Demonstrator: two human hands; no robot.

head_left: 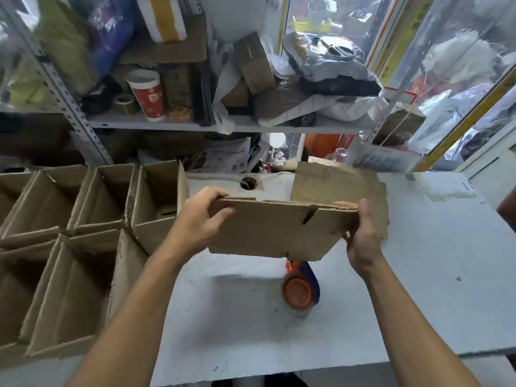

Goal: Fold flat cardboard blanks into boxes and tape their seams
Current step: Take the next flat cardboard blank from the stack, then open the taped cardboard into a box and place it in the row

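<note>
Overhead, cluttered shelf (223, 125); below, scuffed white table (418, 289) bears tape dispenser (301, 287).

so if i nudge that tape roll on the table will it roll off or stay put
The tape roll seems to stand on its round edge, orange hub facing out, so a nudge would probably set it rolling. Its dispenser frame may stop it soon. It looks light, and the table is smooth, so it could also slide.

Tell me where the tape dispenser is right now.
In the head view, the tape dispenser lies on the white table, center, just below the cardboard blank held in both hands.
</note>
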